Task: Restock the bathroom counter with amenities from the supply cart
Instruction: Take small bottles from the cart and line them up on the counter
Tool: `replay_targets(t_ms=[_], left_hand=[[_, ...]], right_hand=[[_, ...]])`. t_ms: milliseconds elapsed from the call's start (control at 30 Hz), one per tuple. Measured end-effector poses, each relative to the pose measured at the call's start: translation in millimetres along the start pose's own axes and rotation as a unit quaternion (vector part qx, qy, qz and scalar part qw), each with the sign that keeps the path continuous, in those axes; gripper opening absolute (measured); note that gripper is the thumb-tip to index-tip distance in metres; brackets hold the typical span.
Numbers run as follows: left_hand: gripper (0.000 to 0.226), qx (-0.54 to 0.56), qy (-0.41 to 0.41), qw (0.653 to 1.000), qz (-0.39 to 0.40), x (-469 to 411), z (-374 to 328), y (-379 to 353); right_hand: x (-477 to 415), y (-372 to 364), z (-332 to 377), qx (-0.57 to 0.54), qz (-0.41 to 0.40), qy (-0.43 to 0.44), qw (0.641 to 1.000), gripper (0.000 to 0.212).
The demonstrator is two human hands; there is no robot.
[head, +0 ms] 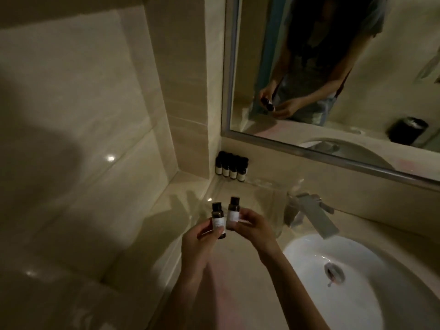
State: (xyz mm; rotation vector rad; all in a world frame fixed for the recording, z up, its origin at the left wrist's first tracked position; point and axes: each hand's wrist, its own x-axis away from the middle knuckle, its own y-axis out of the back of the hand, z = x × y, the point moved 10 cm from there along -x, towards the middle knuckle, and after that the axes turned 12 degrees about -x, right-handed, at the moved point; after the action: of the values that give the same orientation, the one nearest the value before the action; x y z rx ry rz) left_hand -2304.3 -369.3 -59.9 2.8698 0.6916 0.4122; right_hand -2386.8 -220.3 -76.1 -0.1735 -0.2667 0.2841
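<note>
Dim beige counter (238, 294) beside white sink (357, 306)

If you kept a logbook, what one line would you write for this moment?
left hand: holds dark bottle | right hand: holds paler bottle | row of bottles: standing in back corner of counter

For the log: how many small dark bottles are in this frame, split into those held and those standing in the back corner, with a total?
Left-hand bottle, held by the left hand: 1
Right-hand bottle, held by the right hand: 1
Corner bottles, standing in a row: 4
Total: 6
</note>
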Motion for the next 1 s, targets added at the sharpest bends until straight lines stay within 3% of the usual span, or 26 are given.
replay_targets(t_ms=[133,333,467,567,1000], left_hand=[[0.023,-0.009,0.032,0.998,-0.053,-32,21,16],[0.012,-0.140,0.037,0.988,-0.055,-68,23,12],[0.010,-0.126,0.033,0.991,-0.027,-75,21,-4],[0.024,-0.101,0.020,0.995,-0.019,-76,19,-10],[0.023,-0.063,0.021,0.997,-0.024,-80,38,-5]], right_hand=[[-81,0,-2,-0.028,-0.087,0.045,0.995,0.032],[-169,-11,-26,0.008,-0.157,0.087,0.984,0.042],[-186,-12,-38,0.051,-0.194,0.117,0.973,0.038],[-192,-20,-41,0.082,-0.190,0.143,0.968,0.032],[-194,-21,-38,0.101,-0.241,0.147,0.954,0.011]])
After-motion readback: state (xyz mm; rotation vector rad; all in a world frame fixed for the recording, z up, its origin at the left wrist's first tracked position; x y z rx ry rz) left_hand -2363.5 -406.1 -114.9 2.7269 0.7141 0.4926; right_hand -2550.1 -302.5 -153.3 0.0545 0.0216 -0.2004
